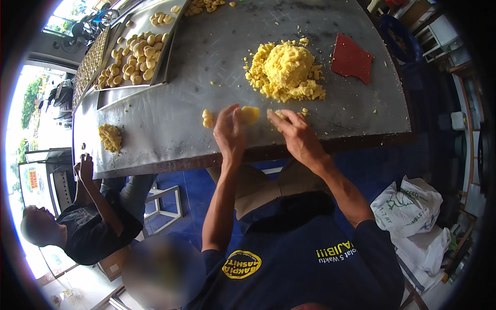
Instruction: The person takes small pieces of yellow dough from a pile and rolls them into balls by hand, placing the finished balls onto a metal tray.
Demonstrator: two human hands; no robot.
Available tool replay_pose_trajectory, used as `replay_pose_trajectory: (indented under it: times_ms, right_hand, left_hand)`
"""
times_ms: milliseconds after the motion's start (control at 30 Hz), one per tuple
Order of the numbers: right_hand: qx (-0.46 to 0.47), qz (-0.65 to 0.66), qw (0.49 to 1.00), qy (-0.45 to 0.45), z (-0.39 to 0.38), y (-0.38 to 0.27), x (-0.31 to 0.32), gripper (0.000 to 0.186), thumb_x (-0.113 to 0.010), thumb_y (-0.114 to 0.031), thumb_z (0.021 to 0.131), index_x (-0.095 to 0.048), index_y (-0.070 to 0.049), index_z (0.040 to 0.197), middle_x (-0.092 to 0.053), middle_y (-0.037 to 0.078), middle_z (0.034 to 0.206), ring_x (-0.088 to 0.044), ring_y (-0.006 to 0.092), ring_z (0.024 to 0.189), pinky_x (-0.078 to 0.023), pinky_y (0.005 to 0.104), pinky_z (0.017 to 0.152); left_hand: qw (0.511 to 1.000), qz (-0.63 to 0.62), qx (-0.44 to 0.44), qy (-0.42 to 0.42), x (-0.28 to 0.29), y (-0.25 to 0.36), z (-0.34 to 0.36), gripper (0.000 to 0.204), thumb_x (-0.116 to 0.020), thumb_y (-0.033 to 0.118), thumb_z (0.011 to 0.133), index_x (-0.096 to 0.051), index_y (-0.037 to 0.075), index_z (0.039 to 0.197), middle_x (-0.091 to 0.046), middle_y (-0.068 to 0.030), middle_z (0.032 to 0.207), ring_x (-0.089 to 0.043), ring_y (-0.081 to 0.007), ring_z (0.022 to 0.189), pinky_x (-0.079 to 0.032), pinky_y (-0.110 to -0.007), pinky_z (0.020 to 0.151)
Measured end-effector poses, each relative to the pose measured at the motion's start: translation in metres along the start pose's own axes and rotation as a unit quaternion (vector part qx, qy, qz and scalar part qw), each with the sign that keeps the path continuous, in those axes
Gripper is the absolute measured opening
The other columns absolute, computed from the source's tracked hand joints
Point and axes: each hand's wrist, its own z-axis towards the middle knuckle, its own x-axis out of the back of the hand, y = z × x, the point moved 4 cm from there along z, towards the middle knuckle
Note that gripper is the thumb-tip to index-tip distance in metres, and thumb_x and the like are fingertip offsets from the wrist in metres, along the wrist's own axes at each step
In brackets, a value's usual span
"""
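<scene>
Atop the grey desk [206,57], a crumbly yellow heap [289,67] sits beyond the left grip [229,132] and right grip [300,135]; whether either holds anything, I cannot tell. Between them, beside the left, is a yellow lump [250,114].

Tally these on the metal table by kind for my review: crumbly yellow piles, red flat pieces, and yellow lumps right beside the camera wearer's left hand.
Crumbly piles: 2 (large yellow pile, small yellow pile)
Red flat piece: 1
Yellow lump beside the left hand: 1
Total: 4
</scene>
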Motion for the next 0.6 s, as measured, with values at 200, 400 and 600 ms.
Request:
replay_pose_trajectory:
  times_ms: [200,400,600]
  right_hand:
    - [-0.068,0.105,0.989,0.078,0.022,-0.003,-0.003,0.045,-0.059,0.009,0.084,-0.062,0.001,0.128,-0.063,0.021,0.113,-0.062,0.0387,0.104,-0.053,0.0417,0.09]
    - [0.049,0.113,0.99,0.065,0.028,-0.026,0.011,0.037,-0.065,0.008,0.083,-0.071,-0.003,0.118,-0.069,0.014,0.117,-0.065,0.0318,0.105,-0.054,0.037,0.091]
    - [-0.049,0.234,0.967,0.092,0.025,-0.018,0.0,0.018,-0.068,0.004,0.084,-0.074,0.0,0.101,-0.072,0.015,0.102,-0.07,0.031,0.091,-0.057,0.0365,0.083]
  left_hand:
    - [0.99,-0.096,-0.042,-0.097,-0.035,0.034,-0.02,0.032,-0.059,0.023,0.102,-0.067,-0.004,0.117,-0.075,-0.0193,0.098,-0.074,-0.0226,0.095,-0.057,-0.032,0.077]
    - [0.978,0.067,-0.045,-0.195,-0.027,0.017,0.004,0.018,-0.07,0.013,0.087,-0.068,-0.002,0.096,-0.072,-0.0182,0.081,-0.074,-0.031,0.072,-0.056,-0.039,0.063]
    - [0.973,0.179,-0.134,-0.052,-0.031,0.011,-0.01,0.019,-0.075,0.013,0.077,-0.06,0.005,0.083,-0.066,-0.0196,0.074,-0.066,-0.0409,0.071,-0.05,-0.044,0.061]
